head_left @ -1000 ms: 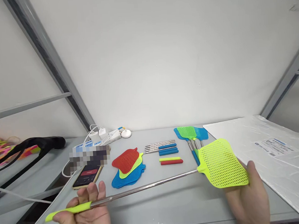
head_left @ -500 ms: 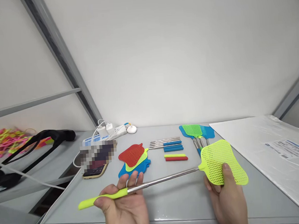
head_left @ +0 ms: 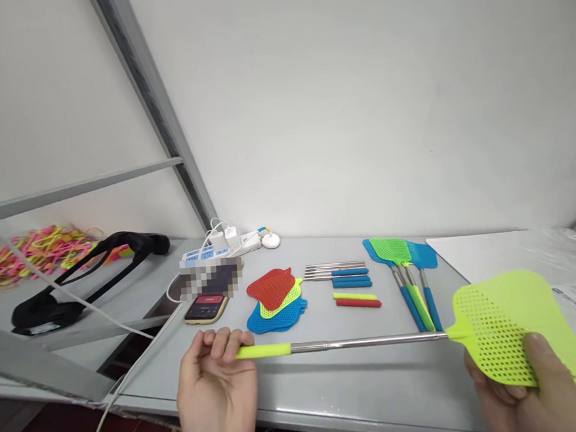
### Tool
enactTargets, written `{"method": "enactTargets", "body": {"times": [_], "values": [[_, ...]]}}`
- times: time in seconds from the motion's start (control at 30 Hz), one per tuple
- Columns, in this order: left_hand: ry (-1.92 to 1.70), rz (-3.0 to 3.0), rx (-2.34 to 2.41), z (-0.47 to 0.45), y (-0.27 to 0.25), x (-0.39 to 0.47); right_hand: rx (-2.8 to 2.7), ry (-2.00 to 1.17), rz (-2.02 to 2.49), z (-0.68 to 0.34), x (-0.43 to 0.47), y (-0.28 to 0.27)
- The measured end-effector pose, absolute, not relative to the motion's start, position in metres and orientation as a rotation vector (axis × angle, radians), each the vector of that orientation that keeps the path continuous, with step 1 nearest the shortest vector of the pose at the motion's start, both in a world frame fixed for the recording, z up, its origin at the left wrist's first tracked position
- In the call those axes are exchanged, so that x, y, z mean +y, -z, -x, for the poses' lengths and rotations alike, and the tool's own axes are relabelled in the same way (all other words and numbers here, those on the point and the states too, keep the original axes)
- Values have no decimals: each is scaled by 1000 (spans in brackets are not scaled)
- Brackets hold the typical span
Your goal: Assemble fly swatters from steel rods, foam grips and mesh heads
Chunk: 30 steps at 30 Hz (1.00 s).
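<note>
Two hands share one yellow-green fly swatter (head_left: 376, 342) above the desk (head_left: 359, 389): the left hand (head_left: 217, 392) is curled around the grip at nine o'clock, and the right hand (head_left: 532, 393) pinches the mesh head (head_left: 516, 331) at three o'clock. Best to keep both holds firm and the telescopic rod level, pulling or pushing straight along its axis so nothing bends.

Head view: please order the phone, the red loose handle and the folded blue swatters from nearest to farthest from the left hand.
From the left hand:
1. Phone, just behind it, slightly left.
2. Red loose handle, mid-table, to its right.
3. Folded blue swatters, far right, toward the wall.
</note>
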<state>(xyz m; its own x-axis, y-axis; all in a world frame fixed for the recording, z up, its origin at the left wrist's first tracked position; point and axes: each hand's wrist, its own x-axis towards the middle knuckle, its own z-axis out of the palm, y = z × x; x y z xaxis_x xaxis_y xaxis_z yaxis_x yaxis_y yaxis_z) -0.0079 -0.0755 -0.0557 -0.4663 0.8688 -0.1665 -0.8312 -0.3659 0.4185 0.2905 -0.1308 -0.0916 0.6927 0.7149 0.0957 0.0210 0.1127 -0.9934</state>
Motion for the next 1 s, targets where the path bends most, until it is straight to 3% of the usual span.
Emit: {"method": "enactTargets", "body": {"times": [0.27,0.5,0.63,1.0], "values": [[-1871,-612,1095,4,65,-80,-611,-688,1257,-279,-127,84],[-1891,-752,1168,-2,67,-79,-392,-686,907,-258,-120,60],[-1884,-815,1193,-10,68,-83,-383,-663,951,-248,-116,64],[-1394,-1165,1310,-67,62,-106,-466,-839,957,-233,-107,88]]}}
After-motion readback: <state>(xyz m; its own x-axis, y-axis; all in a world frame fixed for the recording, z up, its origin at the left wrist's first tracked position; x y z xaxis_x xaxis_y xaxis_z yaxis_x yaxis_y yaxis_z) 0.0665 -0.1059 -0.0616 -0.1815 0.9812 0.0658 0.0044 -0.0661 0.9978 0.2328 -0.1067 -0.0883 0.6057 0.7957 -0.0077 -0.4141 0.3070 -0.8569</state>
